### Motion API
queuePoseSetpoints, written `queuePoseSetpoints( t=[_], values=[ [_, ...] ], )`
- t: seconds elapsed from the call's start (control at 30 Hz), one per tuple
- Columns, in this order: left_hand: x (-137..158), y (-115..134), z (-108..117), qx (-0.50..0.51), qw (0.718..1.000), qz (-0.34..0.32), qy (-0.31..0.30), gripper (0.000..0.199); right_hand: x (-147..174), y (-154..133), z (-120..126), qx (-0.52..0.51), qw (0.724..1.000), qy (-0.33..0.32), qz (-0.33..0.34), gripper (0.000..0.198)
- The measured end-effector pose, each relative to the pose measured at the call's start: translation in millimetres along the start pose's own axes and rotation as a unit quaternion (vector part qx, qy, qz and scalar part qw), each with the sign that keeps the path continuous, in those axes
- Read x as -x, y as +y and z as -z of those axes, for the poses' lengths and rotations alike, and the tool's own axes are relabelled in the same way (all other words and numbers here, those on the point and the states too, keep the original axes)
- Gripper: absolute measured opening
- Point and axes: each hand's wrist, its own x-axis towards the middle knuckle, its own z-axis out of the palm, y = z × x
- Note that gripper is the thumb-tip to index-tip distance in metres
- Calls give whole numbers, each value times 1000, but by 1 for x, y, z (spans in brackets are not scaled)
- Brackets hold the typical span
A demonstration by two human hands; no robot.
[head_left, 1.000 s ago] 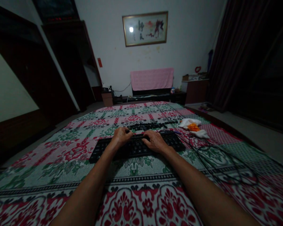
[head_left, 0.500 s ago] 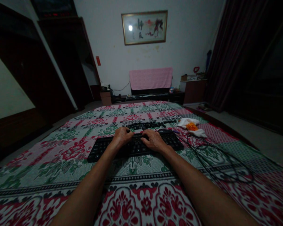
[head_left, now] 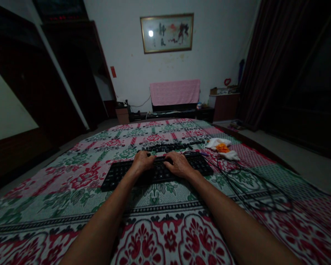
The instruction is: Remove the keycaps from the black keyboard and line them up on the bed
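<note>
A black keyboard (head_left: pixel 160 173) lies across the patterned bedspread in front of me, slightly slanted, its left end closer to me. My left hand (head_left: pixel 143 162) is closed on the keyboard's far edge left of the middle, thumb pointing right and the other fingers mostly hidden. To the right of it, my right hand (head_left: pixel 178 164) is closed at the same edge, fingers curled and thumb pointing inward. A small gap separates both thumbs. Just beyond the keyboard, several small loose black keycaps (head_left: pixel 168 148) lie in rough rows; the hands partly block them.
A white cloth (head_left: pixel 219 142) with an orange piece (head_left: pixel 222 148) lies to the right of the keycaps. A black cable (head_left: pixel 260 191) loops over the bedspread (head_left: pixel 154 221) at right. Past the bed stand a pink-draped screen (head_left: pixel 175 92) and a cabinet (head_left: pixel 224 106).
The whole view has shifted slightly, so things sit a little further left. Both hands stay on the keyboard with almost the same finger positions.
</note>
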Motion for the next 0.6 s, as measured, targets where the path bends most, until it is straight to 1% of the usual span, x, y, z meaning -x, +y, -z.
queuePoseSetpoints(
  t=[0.13, 0.23, 0.33, 0.47, 0.53, 0.6],
  values=[
    [-2, -3, -1, 51, 998, 43, -14, 15, 0, 0, -1, 0, 1000, 1, -2, 18],
    [-2, -5, -2, 113, 991, 67, -22, 11, 0, 1, -1, 0, 1000, 3, 3, 19],
    [-3, -6, 0, 149, 984, 88, -34, 6, 0, 1, -1, 3, 1000, 0, 2, 19],
    [-5, -11, 5, 237, 960, 138, -46, 13, -1, 1, -1, 5, 1000, -3, 0, 19],
    [-6, -14, 6, 267, 951, 147, -45, 15, -1, 0, 0, 2, 1000, -1, 2, 19],
    [-6, -16, 6, 256, 957, 130, -41, 16, -1, 0, 1, 1, 1000, -3, 3, 19]
  ],
)
